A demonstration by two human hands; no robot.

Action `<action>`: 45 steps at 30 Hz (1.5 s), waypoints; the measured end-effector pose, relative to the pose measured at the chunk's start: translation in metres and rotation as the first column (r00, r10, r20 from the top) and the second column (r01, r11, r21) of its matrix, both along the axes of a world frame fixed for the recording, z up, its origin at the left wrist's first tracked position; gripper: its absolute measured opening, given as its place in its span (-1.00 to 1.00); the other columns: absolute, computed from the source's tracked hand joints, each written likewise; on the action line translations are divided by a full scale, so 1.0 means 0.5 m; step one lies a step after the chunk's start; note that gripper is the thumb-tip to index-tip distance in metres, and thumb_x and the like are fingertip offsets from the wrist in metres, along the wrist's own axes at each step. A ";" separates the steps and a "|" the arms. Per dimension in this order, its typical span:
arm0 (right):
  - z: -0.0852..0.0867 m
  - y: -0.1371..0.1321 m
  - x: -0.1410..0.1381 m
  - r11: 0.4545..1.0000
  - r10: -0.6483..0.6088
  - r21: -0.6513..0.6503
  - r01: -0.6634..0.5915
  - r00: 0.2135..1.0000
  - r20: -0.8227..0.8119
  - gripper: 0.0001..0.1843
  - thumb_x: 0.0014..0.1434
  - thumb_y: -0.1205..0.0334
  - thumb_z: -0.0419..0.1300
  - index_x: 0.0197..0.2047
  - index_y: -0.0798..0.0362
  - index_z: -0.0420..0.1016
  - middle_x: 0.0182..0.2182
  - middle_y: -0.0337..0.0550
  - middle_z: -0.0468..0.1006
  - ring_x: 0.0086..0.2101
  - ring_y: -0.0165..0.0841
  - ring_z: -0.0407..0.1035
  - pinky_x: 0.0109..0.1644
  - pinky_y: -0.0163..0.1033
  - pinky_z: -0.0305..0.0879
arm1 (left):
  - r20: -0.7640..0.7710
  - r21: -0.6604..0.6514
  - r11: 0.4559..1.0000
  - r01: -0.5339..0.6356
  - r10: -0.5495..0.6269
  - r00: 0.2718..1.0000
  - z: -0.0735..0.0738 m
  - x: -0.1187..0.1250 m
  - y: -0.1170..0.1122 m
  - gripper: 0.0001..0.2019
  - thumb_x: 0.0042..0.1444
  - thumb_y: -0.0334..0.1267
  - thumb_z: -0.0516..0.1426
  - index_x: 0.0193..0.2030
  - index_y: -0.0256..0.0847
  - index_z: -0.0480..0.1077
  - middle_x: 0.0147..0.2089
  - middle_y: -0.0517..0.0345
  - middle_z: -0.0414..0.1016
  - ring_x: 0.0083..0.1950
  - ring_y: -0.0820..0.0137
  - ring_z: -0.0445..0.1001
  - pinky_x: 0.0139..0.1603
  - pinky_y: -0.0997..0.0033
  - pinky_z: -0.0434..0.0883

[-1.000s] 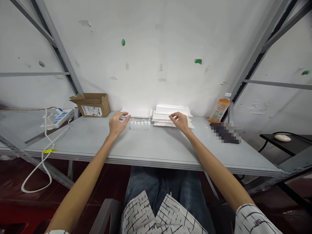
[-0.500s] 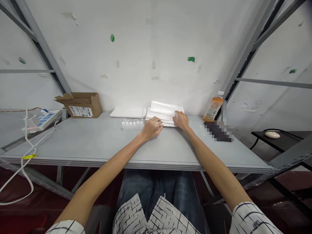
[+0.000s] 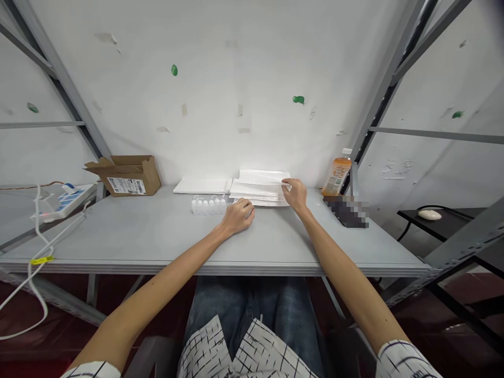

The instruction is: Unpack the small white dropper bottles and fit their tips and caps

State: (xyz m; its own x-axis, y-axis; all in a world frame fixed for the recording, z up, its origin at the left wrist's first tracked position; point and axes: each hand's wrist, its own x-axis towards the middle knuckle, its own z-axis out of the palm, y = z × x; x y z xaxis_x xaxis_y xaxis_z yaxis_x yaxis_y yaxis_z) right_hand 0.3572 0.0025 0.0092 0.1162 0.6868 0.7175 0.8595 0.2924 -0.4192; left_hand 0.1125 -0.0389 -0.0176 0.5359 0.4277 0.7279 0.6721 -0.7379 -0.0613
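A stack of white flat sheets (image 3: pixel 260 186) lies at the back of the grey table (image 3: pixel 157 236), against the wall. My right hand (image 3: pixel 296 193) rests on the stack's right end, fingers pinching the top sheet's edge. My left hand (image 3: pixel 238 215) is curled at the stack's front left corner, its fingers closed on the lower edge of the sheets. A row of small white bottles (image 3: pixel 208 205) stands just left of my left hand. A second flat white stack (image 3: pixel 202 185) lies behind the bottles.
An open cardboard box (image 3: pixel 126 176) sits at the back left. A power strip (image 3: pixel 65 197) with a white cable lies on the far left. An orange drink bottle (image 3: pixel 336 176) stands at the back right by a dark blurred object (image 3: pixel 348 210). Grey shelf struts frame both sides.
My left hand has crossed from the left of the small bottles to the front corner of the white stack. My right hand has slid to the stack's right end and pinched the top sheet.
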 end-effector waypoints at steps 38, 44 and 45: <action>0.003 -0.036 0.004 0.906 0.052 -0.423 -0.012 0.995 0.081 -0.50 0.29 -0.02 0.06 0.23 -0.04 0.32 -0.02 0.06 0.40 -0.09 -0.16 0.38 0.04 -0.07 0.27 | 0.061 -0.204 0.972 -0.121 0.136 0.989 0.027 -0.011 -0.005 -0.80 0.19 -0.34 0.05 -0.36 -0.19 0.49 -0.27 0.08 0.59 -0.26 0.35 0.51 -0.47 0.43 0.19; -0.005 -0.024 0.006 0.973 0.084 -0.224 -0.054 0.988 0.127 -0.60 0.29 0.13 0.05 0.16 -0.03 0.40 -0.10 0.05 0.43 -0.19 -0.15 0.38 -0.05 -0.05 0.31 | 0.029 -0.008 0.995 -0.099 0.099 0.995 0.083 0.000 -0.022 -0.76 0.27 -0.28 0.00 -0.30 -0.19 0.48 -0.25 0.03 0.57 -0.21 0.32 0.49 -0.41 0.39 0.25; -0.005 -0.025 0.004 0.977 0.107 -0.197 -0.077 0.983 0.151 -0.59 0.28 0.14 0.05 0.16 -0.02 0.40 -0.10 0.06 0.42 -0.17 -0.14 0.38 -0.05 -0.06 0.31 | -0.001 0.044 0.996 -0.077 0.077 0.997 0.103 0.003 -0.024 -0.78 0.28 -0.26 0.01 -0.26 -0.19 0.48 -0.20 0.00 0.56 -0.14 0.29 0.49 -0.36 0.38 0.28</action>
State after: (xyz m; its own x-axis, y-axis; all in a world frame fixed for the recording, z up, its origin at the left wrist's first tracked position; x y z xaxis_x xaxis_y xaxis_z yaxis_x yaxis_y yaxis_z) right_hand 0.3593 -0.0102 0.0067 -0.0598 0.8144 0.5772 0.8931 0.3019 -0.3334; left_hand 0.1142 -0.0508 0.0337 0.5045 0.4351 0.7458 0.7266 -0.6805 -0.0946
